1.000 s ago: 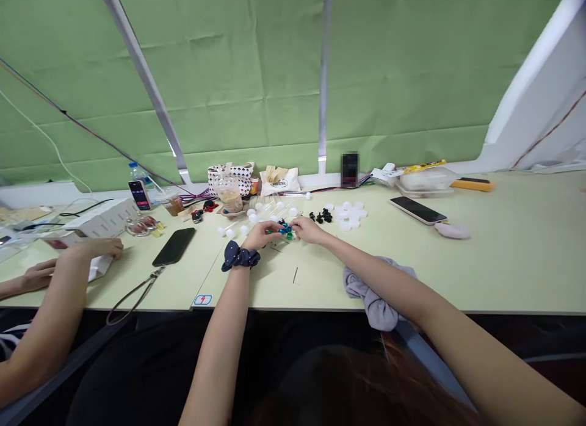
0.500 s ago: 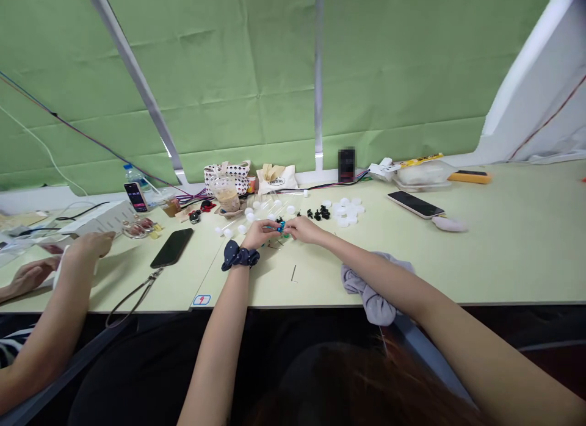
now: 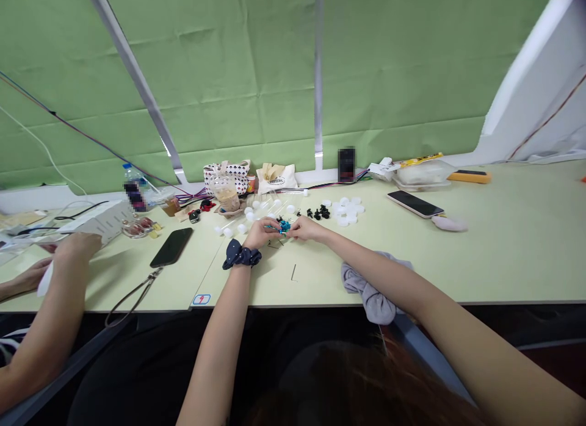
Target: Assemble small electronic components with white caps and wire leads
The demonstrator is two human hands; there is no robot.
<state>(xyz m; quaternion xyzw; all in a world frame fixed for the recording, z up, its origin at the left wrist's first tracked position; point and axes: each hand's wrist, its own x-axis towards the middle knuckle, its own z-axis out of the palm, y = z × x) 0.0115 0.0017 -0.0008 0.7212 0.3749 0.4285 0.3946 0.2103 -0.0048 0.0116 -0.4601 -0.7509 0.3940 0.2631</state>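
Observation:
A small shiny blue part (image 3: 284, 226) is between my two hands, just above the table; its exact kind is too small to make out. My left hand (image 3: 262, 232), with a dark dotted scrunchie at the wrist, pinches it from the left. From the other side, the fingertips of my right hand (image 3: 306, 228) are closed at its edge. Thin dark pieces lie on the table under the hands. Nearer to me is a small L-shaped hex key (image 3: 293, 272). Black small parts (image 3: 321, 213) and white round caps (image 3: 348, 211) sit just beyond my right hand.
Clear tubes with white caps (image 3: 229, 232) and a drink cup (image 3: 226, 197) stand behind my left hand. A phone (image 3: 171, 247) with a strap lies left, another phone (image 3: 415, 204) right. Grey cloth (image 3: 373, 292) is under my right forearm. A co-worker's arms (image 3: 55, 304) are at far left.
My hands have shifted slightly and turned the blue part, so more of it shows between my fingers. The co-worker's hand at left has moved left a little.

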